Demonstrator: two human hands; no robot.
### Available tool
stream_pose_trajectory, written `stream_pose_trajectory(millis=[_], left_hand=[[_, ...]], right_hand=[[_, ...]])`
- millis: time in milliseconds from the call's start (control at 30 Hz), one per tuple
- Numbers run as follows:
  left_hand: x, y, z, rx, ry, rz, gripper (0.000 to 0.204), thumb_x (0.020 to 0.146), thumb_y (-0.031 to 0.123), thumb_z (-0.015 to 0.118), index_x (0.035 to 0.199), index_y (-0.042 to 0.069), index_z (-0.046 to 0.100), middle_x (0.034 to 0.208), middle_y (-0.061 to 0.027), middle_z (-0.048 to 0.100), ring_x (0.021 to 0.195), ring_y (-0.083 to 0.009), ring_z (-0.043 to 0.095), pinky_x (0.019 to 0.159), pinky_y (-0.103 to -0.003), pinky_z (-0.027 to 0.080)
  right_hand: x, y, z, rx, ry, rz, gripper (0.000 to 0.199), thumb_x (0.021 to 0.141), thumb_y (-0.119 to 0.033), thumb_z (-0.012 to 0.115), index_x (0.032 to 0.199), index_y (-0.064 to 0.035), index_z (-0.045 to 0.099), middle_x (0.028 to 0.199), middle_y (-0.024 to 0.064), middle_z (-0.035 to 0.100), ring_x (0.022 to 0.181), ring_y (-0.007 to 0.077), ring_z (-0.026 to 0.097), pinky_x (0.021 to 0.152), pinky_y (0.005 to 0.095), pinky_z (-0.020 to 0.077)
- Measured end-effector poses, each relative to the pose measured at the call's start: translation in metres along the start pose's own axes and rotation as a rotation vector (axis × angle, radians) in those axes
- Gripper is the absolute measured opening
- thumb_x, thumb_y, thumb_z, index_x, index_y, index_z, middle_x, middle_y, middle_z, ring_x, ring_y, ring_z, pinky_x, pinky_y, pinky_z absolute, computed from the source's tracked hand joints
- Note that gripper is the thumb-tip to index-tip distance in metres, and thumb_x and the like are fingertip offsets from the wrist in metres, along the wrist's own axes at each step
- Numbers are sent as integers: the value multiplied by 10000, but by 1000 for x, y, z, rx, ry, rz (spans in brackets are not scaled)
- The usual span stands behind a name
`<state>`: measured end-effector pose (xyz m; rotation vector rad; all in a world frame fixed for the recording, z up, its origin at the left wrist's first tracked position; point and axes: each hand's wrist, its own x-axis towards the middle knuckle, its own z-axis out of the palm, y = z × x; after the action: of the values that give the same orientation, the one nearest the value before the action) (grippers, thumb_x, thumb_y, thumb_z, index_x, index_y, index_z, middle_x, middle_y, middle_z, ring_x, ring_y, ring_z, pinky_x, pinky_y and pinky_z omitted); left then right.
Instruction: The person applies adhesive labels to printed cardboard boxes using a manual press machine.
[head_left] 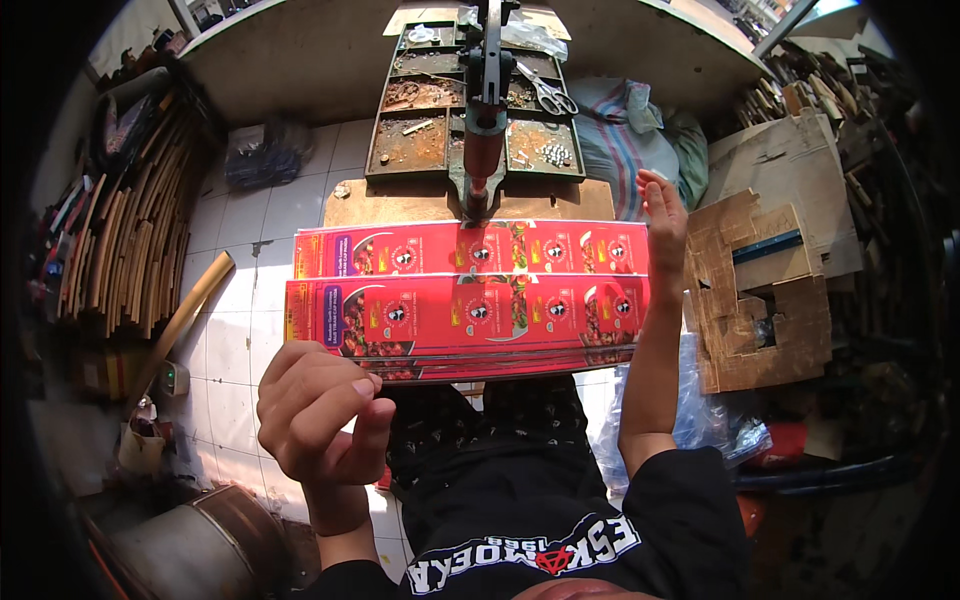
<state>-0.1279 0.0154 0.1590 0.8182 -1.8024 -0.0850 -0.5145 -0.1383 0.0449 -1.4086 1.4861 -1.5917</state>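
Note:
Two red printed sheets [430,312], bearing food pictures and a purple panel, lie overlapped on a wooden board [350,203]. Their near edge shows several layers and bends down a little. My left hand [325,415] is closed at the near left corner, fingers curled with the thumb against them; whatever may be inside is hidden. Beside the right edge of the sheets, my right hand [662,205] is raised with its fingers stretched out and nothing visible in it. A dark upright metal press [487,120] comes down at the far middle edge of the sheets.
Behind the press sits a compartment tray [410,145] with small metal parts and scissors [548,92]. Wood strips [140,215] are stacked at left, cut boards [750,290] at right. A striped sack [610,130] lies right of the tray. A round metal container [215,545] stands lower left.

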Motion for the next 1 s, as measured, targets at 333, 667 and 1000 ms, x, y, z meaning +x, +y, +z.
stream_pose_trajectory(millis=[333,667,1000], left_hand=[[-123,-79,-6,512,-9,-735,331,890,62,621,1209,-12,572,1246,-204,555,1197,-349,531,1026,-428,419],[-160,-116,-13,465,84,-1001,532,900,208,689,1332,-46,511,1302,-203,548,1212,-315,539,1035,-406,416],[-164,-115,0,600,315,-878,491,930,174,644,1344,-32,480,1340,-186,513,1252,-317,498,1043,-423,403]], right_hand=[[-134,47,-54,-721,16,80,549,929,-303,642,1341,23,483,1217,217,568,1154,372,534,1015,427,412],[-131,33,-47,-710,48,208,597,907,-297,678,1351,44,472,1250,230,559,1172,368,544,1009,420,426],[-39,-12,6,-497,-60,-207,284,880,-137,693,1130,-4,666,1050,153,673,968,282,655,865,371,504]])
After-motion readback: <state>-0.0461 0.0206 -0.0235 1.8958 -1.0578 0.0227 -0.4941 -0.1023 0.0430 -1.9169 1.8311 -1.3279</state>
